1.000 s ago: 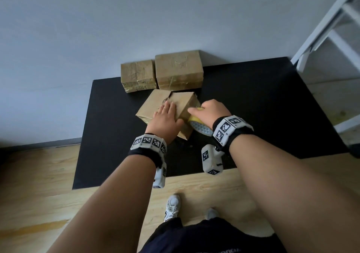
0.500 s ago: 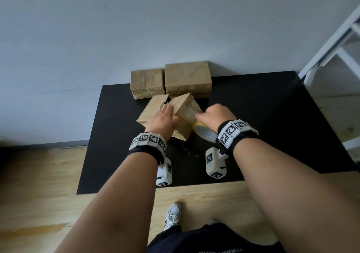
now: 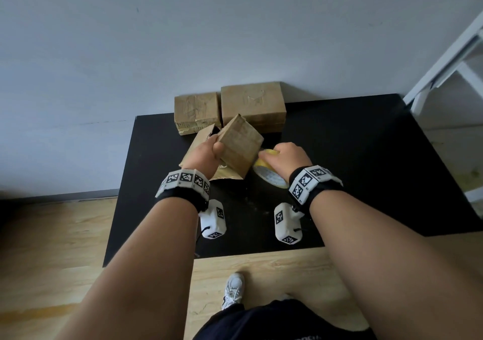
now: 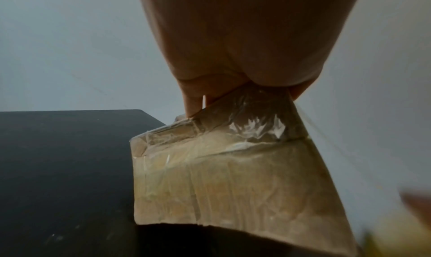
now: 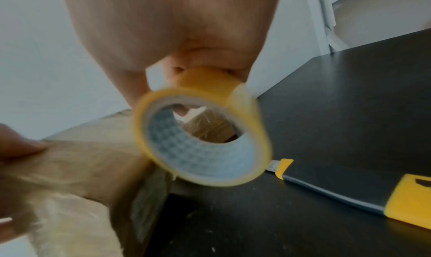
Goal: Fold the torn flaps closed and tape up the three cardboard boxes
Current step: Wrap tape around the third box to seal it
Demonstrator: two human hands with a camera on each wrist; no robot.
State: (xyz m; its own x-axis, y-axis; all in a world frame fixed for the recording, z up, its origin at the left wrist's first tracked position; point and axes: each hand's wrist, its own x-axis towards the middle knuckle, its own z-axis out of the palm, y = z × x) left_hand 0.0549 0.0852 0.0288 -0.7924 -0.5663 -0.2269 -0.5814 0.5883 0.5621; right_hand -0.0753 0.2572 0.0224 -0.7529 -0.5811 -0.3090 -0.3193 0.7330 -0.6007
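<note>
Three cardboard boxes sit on a black table pushed against a pale wall. Two of them stand side by side at the table's far edge: a smaller taped box on the left and a larger box on the right, just beside each other.

Nearer the person, the third box is tipped up on its edge, one corner pointing at the two behind it and its lower edge on the table. Its faces carry glossy, wrinkled clear tape, plain in the left wrist view. The left hand grips this box at its upper left side, thumb against the near face and fingers curled over the top edge; the wrist camera shows the fingers pinching the taped cardboard.

The right hand is just beside the box's right side and holds a roll of yellow-edged packing tape, fingers curled round the top of the roll. From the right wrist the roll is blurred, its patterned core facing the camera and nearly touching the box.

A yellow and black utility knife lies flat on the table to the right of the roll, apart from both hands.

White shelving stands at the table's right, and a white sneaker is on the wooden floor below.
</note>
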